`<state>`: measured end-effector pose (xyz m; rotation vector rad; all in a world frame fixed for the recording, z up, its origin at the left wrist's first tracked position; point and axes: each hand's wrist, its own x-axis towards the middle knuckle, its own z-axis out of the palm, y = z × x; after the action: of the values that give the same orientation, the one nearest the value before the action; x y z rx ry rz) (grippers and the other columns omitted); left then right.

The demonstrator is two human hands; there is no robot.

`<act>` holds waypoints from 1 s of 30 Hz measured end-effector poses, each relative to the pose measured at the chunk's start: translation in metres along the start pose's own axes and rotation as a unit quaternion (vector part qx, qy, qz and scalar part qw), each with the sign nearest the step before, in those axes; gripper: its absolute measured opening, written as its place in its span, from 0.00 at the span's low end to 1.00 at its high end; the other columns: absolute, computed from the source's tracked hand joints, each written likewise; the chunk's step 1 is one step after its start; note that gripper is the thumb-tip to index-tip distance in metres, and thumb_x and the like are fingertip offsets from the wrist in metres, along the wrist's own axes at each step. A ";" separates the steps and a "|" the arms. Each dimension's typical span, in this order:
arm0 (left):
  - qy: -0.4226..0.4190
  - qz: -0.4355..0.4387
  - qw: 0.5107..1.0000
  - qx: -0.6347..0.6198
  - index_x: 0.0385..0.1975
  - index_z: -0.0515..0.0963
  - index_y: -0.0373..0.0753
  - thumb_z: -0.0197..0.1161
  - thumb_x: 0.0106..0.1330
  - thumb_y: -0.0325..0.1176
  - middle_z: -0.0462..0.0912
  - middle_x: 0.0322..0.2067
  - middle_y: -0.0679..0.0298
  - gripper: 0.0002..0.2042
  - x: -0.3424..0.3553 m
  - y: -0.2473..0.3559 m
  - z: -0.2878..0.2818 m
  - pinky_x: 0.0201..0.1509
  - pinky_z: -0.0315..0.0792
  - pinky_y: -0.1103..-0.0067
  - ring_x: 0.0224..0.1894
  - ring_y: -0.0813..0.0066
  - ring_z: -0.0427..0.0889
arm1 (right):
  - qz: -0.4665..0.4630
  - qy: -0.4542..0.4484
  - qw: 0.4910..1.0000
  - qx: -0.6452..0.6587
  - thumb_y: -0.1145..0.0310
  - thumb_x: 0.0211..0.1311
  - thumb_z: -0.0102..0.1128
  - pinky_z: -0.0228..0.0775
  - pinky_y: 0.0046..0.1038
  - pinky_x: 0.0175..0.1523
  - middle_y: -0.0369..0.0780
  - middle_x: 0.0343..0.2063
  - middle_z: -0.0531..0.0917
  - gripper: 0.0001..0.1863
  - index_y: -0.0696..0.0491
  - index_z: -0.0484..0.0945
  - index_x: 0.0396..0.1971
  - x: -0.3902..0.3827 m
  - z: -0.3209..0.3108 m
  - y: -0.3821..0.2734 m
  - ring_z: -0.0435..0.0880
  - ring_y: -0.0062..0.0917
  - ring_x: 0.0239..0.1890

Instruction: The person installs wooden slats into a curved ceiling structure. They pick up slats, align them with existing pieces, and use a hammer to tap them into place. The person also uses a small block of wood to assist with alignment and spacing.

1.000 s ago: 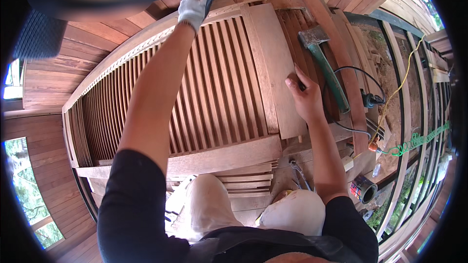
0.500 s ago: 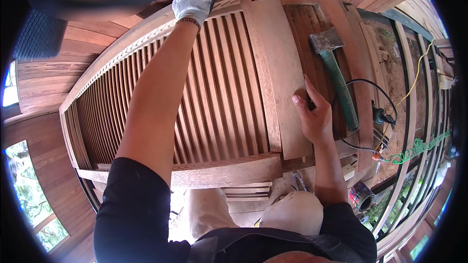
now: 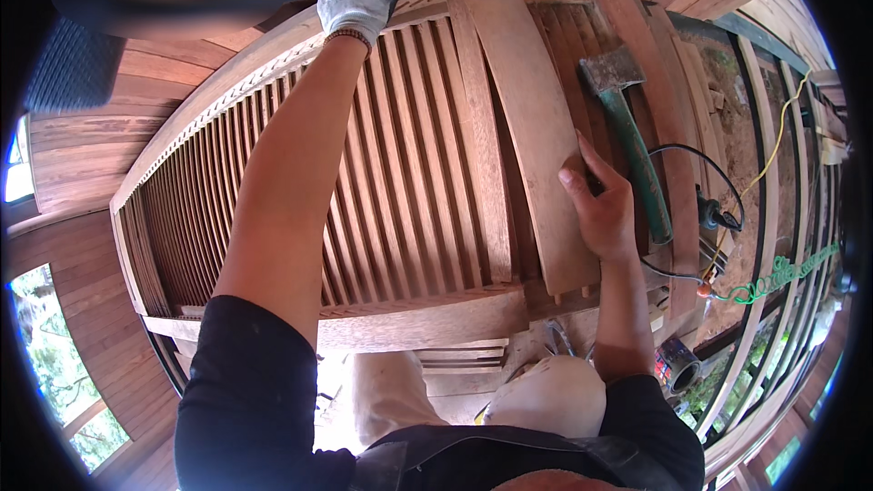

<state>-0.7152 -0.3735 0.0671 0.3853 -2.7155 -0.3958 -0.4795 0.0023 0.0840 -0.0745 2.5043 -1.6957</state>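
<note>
My left hand [image 3: 356,5], in a white glove, has fingers curled at the upper end of the slatted wooden panel [image 3: 400,173]; what it grips there is partly hidden. My bare right hand [image 3: 602,214] grips the right edge of a wide flat board [image 3: 518,109], thumb on its face. A gap shows between this board and the narrow upright stile [image 3: 482,127] to its left. Just right of my right hand, a hammer-like tool [image 3: 637,145] with a green handle and grey metal head lies on more slats.
A power tool [image 3: 714,211] with a black cord, a yellow cable [image 3: 782,118] and a green coiled hose [image 3: 773,282] lie at the right, over metal joists. A can [image 3: 680,365] stands low right. My knees [image 3: 546,391] are below the panel; plank walls surround it.
The wide board has moved right with my right hand, opening a gap beside the stile. The view has shifted slightly; my left hand stays at the panel's upper end.
</note>
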 end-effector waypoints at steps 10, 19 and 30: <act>0.001 -0.020 0.996 -0.084 0.55 0.74 0.34 0.64 0.63 0.62 0.88 0.38 0.45 0.35 -0.014 0.027 -0.021 0.51 0.78 0.58 0.45 0.45 0.87 | 0.026 -0.039 0.999 -0.006 0.64 0.68 0.68 0.67 0.27 0.67 0.51 0.60 0.82 0.30 0.59 0.73 0.67 0.017 -0.026 -0.001 0.78 0.27 0.64; 0.081 0.040 0.986 -0.141 0.53 0.74 0.34 0.70 0.61 0.56 0.85 0.38 0.47 0.32 -0.012 0.019 -0.007 0.52 0.75 0.60 0.44 0.48 0.85 | 0.039 -0.013 0.999 -0.009 0.61 0.69 0.69 0.67 0.25 0.67 0.49 0.59 0.83 0.31 0.60 0.73 0.67 0.007 -0.007 -0.006 0.78 0.23 0.62; 0.048 -0.003 0.994 -0.095 0.51 0.74 0.35 0.70 0.62 0.54 0.85 0.38 0.44 0.29 -0.006 0.024 -0.007 0.49 0.77 0.59 0.43 0.46 0.85 | 0.030 -0.002 1.000 0.003 0.63 0.70 0.68 0.66 0.27 0.68 0.49 0.59 0.83 0.31 0.62 0.72 0.67 0.004 0.001 -0.006 0.78 0.25 0.62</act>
<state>-0.7122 -0.3505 0.0788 0.3497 -2.5571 -0.6165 -0.4837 -0.0015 0.0890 -0.0030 2.4725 -1.6782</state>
